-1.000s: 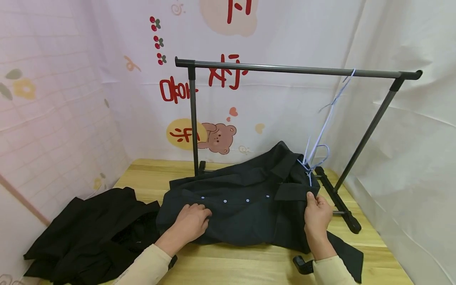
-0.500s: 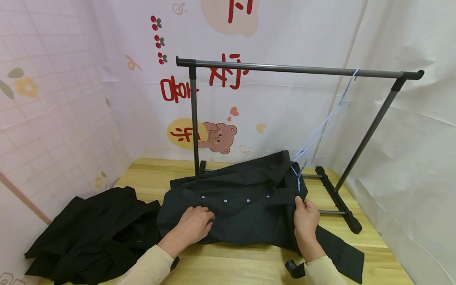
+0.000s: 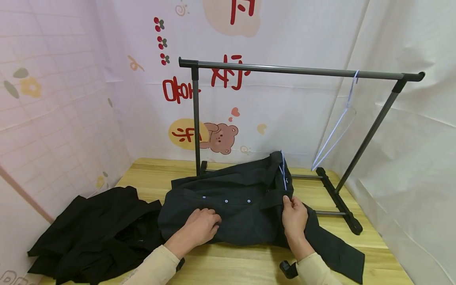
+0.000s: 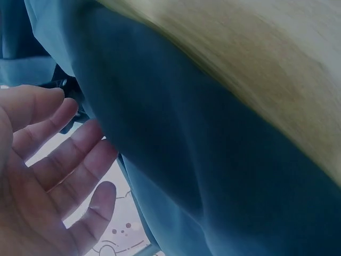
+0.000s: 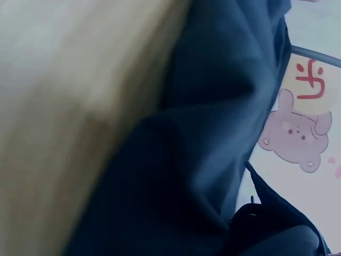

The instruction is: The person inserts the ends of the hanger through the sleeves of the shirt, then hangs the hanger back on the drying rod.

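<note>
A black shirt (image 3: 235, 221) with a row of pale buttons lies sideways on the table in the head view. My left hand (image 3: 200, 227) rests on its front; in the left wrist view, that hand's fingers (image 4: 69, 160) are loosely extended beside the cloth. At the collar, my right hand (image 3: 295, 217) pinches the edge between thumb and fingers. Inside the neck opening shows a thin light-blue hanger (image 3: 284, 174), mostly hidden by cloth. Only folds of the shirt (image 5: 213, 133) fill the middle of the right wrist view. One sleeve stretches out beyond my right forearm.
A dark metal clothes rack (image 3: 285, 69) stands behind the shirt, its foot (image 3: 340, 204) at the right. Another light-blue hanger (image 3: 331, 134) hangs from its rail. A crumpled black garment (image 3: 96, 237) lies at the left on the wooden table (image 3: 228, 263).
My right hand has drawn the collar leftward, bunching it and covering one button. The hanger on the rail has swung right, apart from the collar. My left hand has shifted slightly right.
</note>
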Motion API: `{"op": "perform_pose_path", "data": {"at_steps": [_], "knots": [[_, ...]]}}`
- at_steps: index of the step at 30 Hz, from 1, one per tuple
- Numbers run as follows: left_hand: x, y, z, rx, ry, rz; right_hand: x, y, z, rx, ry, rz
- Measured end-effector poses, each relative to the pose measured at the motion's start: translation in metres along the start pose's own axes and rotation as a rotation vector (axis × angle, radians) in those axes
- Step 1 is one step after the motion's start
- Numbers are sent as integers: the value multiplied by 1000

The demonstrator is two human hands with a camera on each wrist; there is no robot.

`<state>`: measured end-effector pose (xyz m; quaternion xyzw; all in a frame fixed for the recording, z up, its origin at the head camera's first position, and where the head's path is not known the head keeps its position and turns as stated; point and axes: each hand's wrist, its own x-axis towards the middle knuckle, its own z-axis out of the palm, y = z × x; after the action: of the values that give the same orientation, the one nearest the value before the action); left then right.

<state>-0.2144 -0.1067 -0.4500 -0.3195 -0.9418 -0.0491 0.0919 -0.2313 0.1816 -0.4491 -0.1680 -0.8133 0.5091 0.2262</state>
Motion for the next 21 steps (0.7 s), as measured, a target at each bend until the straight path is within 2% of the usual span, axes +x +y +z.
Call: {"op": "perform_pose_path", "data": {"at_steps": [4,8,11,14,17,21], "knots": [[3,8,-1,-9,-16,19,10,-19,-3,68,-5,23],[9,20,0,-17,-40,44,25,-47,-6,184,-51,50],[15,28,2,-16,-32,64,34,-73,-7,260,-85,49],[19,35,3,-21,-29,87,39,-96,-9,294,-138,48],[23,44,5,-15,-35,113,44,-113,-10,275,-235,35],[27,56,7,9,-42,143,50,-124,-9,145,-326,-67]]}}
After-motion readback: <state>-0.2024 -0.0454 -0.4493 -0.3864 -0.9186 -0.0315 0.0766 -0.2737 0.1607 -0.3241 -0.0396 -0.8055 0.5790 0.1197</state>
